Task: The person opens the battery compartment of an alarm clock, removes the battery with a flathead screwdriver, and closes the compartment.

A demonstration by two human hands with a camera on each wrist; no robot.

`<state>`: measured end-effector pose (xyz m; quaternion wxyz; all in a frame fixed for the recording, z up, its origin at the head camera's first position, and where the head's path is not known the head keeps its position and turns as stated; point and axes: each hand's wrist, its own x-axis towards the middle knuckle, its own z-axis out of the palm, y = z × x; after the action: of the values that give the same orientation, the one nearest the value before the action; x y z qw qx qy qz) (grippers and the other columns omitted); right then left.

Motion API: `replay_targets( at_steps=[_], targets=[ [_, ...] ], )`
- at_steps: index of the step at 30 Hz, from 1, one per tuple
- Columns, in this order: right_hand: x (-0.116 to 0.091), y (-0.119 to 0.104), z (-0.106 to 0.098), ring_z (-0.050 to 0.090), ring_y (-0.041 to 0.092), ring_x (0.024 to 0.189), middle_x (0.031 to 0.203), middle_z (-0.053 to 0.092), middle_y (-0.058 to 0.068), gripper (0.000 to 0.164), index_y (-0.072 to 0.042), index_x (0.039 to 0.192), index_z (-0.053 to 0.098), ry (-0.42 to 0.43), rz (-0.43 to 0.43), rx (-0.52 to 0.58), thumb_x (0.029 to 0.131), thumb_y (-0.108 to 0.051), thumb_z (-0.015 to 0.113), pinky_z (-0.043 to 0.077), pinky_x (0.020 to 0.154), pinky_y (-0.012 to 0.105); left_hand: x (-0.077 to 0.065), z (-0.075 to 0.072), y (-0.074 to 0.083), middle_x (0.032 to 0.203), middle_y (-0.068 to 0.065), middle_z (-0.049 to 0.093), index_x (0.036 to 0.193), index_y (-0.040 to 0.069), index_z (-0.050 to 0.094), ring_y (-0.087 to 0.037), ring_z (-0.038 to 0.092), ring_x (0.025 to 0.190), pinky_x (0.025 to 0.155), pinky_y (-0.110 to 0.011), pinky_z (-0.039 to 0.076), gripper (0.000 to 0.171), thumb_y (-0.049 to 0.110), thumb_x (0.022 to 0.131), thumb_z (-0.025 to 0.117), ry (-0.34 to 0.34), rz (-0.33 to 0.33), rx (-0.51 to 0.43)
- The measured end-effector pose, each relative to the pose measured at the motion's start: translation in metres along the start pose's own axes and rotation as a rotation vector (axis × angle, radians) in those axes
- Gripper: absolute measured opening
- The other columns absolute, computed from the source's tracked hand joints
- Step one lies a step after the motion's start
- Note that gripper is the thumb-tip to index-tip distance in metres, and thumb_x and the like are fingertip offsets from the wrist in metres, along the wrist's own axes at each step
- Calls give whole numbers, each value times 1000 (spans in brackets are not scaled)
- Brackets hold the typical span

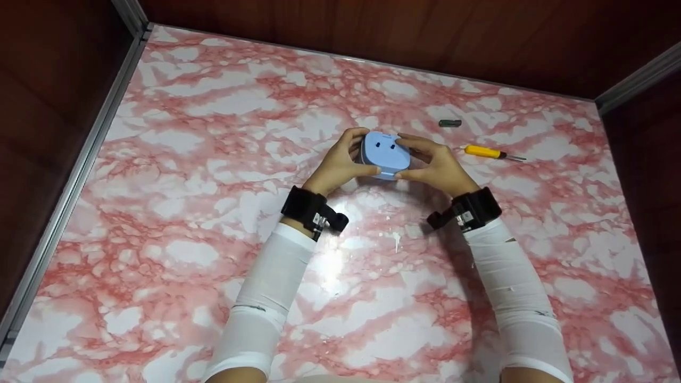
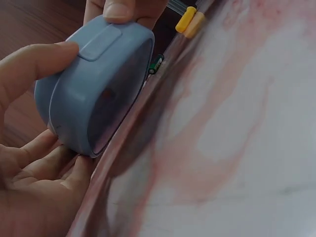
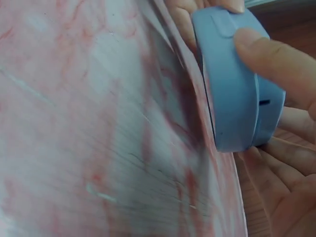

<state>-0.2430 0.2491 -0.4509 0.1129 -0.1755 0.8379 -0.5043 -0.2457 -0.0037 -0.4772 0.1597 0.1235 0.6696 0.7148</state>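
Both hands hold a light-blue rounded plastic case (image 1: pixel 387 153) with two small black marks on its top. My left hand (image 1: pixel 342 162) grips its left side, thumb on the front edge and fingers round the far side. On the opposite side, my right hand (image 1: pixel 433 162) has its thumb at the front corner and fingers along the back edge. In the left wrist view, the case (image 2: pixel 74 106) shows a dark hollow on its underside. A raised tab sits under the thumbs, and the right wrist view shows a seam and a small dark slot on the case (image 3: pixel 229 94).
A yellow-handled screwdriver (image 1: pixel 485 152) lies to the right of the hands. Behind it is a small dark-green cylinder (image 1: pixel 450 123), like a battery. The pink-and-white marbled table (image 1: pixel 213 255) is bordered by dark brown panels (image 1: pixel 372 32) with metal edging.
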Motion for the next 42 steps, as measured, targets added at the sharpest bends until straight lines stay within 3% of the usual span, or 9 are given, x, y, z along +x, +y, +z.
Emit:
replay_targets(
  at_steps=[6,13,17,23,28,32,38,42],
  targets=[
    [-6,-2,3,46,26,140,151,50,15,50,-3,133,66,52,-102,76,85,-4,81,39,114,34,-3,-3,7,141,-11,57,147,7,51,-21,54,130,106,-26,45,76,15,80,86,20,-19,19],
    [-8,0,7,49,27,138,148,53,17,59,2,137,60,92,-259,86,81,13,77,41,113,35,-4,-4,17,138,-14,60,141,2,56,-24,58,125,99,-30,52,68,27,84,84,62,-47,53],
    [-8,1,8,57,25,129,140,59,19,53,4,136,59,163,-282,67,86,13,72,47,108,34,-4,-3,17,138,-10,59,140,4,58,-23,56,125,100,-31,51,58,34,92,76,65,-29,95],
    [-7,-3,11,69,17,108,125,68,23,43,5,135,61,293,-207,71,94,-4,71,56,91,27,-3,-3,17,126,-5,66,130,10,68,-18,61,117,101,-35,49,37,32,101,65,110,62,32],
    [-3,-4,14,72,17,99,118,70,23,39,4,132,64,314,-135,139,97,-11,69,60,81,28,-4,-2,21,129,-8,64,137,5,61,-18,58,121,104,-30,46,41,22,100,67,78,131,-41],
    [2,-2,15,72,15,90,109,74,16,37,2,128,68,389,-55,155,96,-18,72,61,72,28,-3,-1,21,131,-12,60,136,1,55,-21,57,123,102,-29,48,44,15,97,70,79,131,-92],
    [7,0,17,69,13,69,98,77,8,38,-1,122,73,447,52,184,95,-28,73,60,59,30,-1,-1,20,127,-16,61,127,-4,61,-24,61,120,98,-27,52,34,6,95,70,147,106,-63],
    [7,-9,22,70,10,78,104,76,14,35,3,117,74,458,86,156,95,-24,73,59,70,25,2,-1,18,126,-18,63,124,-6,64,-25,63,117,96,-25,53,32,3,94,71,207,68,-17]
  ],
)
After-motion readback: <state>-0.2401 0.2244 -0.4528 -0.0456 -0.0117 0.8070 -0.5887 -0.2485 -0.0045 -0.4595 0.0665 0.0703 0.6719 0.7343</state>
